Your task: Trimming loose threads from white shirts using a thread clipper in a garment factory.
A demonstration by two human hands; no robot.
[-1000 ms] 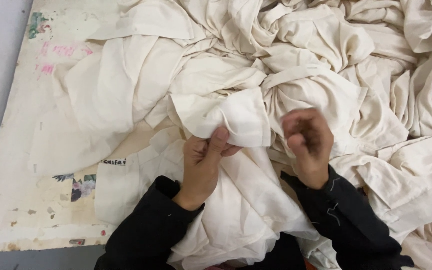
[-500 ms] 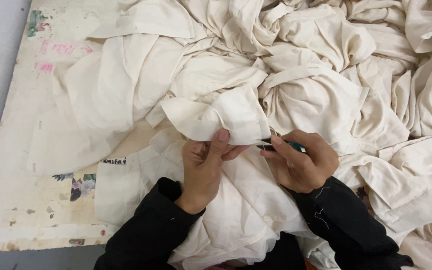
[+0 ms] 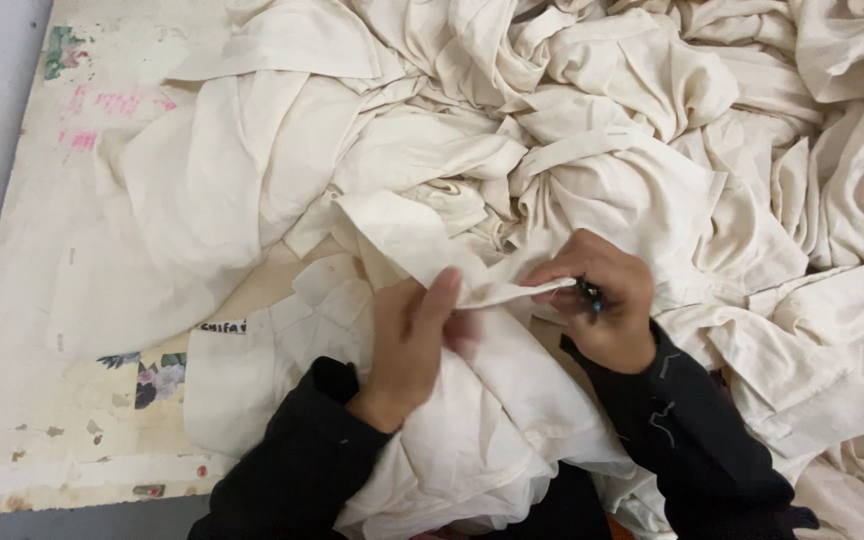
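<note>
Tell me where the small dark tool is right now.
In the head view, the small dark tool sits right of centre in the right hand, at the cloth strip pinched by the left hand.

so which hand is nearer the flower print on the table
Left. The left hand is just right of the flower print, while the right hand, holding a small tool, is farther right beyond it.

Small white label [image 3: 223, 326] with dark lettering, on cloth edge
</note>
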